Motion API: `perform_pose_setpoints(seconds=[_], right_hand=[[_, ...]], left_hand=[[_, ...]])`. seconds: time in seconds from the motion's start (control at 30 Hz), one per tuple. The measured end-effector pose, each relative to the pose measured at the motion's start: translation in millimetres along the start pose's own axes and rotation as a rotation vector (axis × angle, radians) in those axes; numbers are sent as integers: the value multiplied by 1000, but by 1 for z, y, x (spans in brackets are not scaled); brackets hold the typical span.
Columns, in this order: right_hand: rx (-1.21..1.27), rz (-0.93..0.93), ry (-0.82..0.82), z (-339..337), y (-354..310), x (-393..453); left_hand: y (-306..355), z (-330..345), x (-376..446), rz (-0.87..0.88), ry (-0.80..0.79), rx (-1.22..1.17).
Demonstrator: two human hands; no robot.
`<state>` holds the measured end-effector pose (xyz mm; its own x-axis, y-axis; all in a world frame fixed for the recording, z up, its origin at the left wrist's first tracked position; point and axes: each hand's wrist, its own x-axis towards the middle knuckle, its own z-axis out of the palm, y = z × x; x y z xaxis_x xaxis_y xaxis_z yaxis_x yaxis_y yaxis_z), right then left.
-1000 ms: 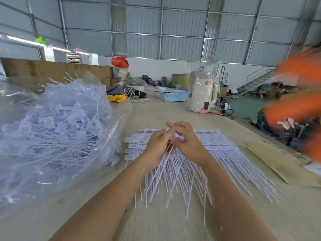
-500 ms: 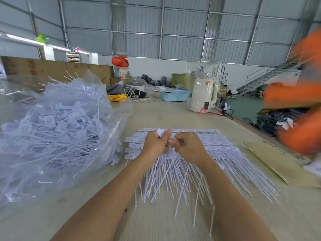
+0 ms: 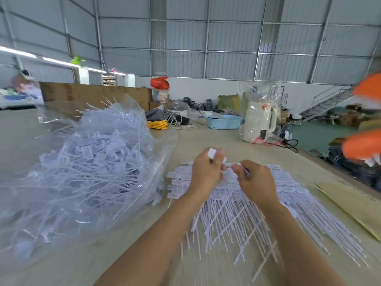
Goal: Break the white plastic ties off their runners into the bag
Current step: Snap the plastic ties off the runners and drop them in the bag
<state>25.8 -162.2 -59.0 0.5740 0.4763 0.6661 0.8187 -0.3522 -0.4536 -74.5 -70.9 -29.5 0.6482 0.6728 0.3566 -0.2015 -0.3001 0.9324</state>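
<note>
Ties (image 3: pixel 237 219) fan across our pale table (image 3: pixel 206 139) at lower centre. Our left hand (image 3: pixel 206 172) and right hand (image 3: pixel 255 182) each pinch tie heads. Bag (image 3: pixel 86 174) bulges left; metal-walled warehouse behind, blue basket (image 3: pixel 223 121) far.
</note>
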Motion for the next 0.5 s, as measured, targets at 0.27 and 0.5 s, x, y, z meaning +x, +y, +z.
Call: perform_pose_setpoints(seconds=[0.27, 0.5], right_hand=[[-7, -51, -23, 2, -1, 2], [7, -14, -77, 6, -1, 0]], left_hand=[[120, -90, -16, 729, 283, 368], [80, -175, 29, -46, 110, 985]])
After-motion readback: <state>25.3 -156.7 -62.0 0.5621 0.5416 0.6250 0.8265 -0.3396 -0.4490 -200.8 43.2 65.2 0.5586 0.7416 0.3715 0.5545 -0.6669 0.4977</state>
